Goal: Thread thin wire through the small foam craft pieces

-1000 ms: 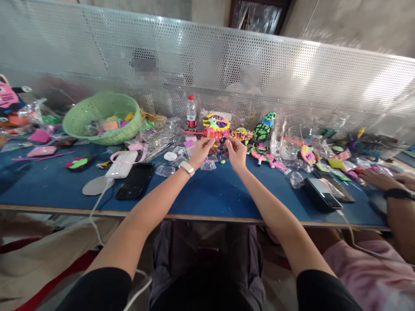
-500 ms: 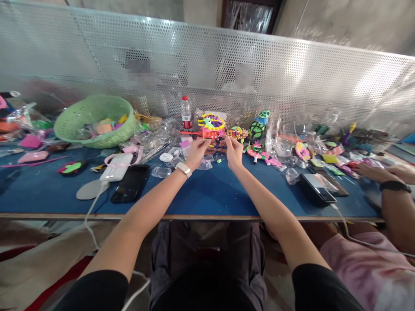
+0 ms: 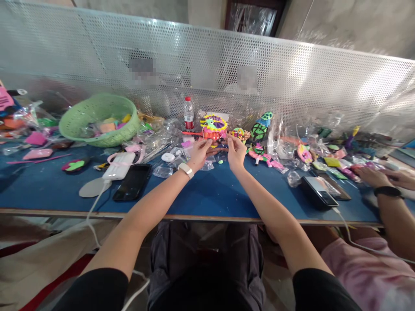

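Note:
My left hand (image 3: 200, 154), with a pale band on its wrist, has thumb and fingers drawn together below a bright clay figure (image 3: 214, 125). The figure has a yellow scalloped rim, a purple and green middle and an orange-red base. My right hand (image 3: 236, 152) is pinched at the figure's lower right side. What either hand holds is too small to make out. Just right of the figure is a smaller yellow and multicoloured clay piece (image 3: 239, 134). A green and black clay turtle (image 3: 260, 128) stands behind my right hand, and a pink and green clay figure (image 3: 259, 151) lies beside it.
A green basket (image 3: 100, 140) of clay packs stands at the left, near a white power bank (image 3: 118, 169) and a black phone (image 3: 132, 183). A red-capped bottle (image 3: 188, 114) is behind. Another person's hands (image 3: 372, 176) work at the right, past a black device (image 3: 317, 192).
The view has shifted slightly, moving the table items a little to the right. My hands stay close by the clay figure. The other person's hands at the right have moved a little.

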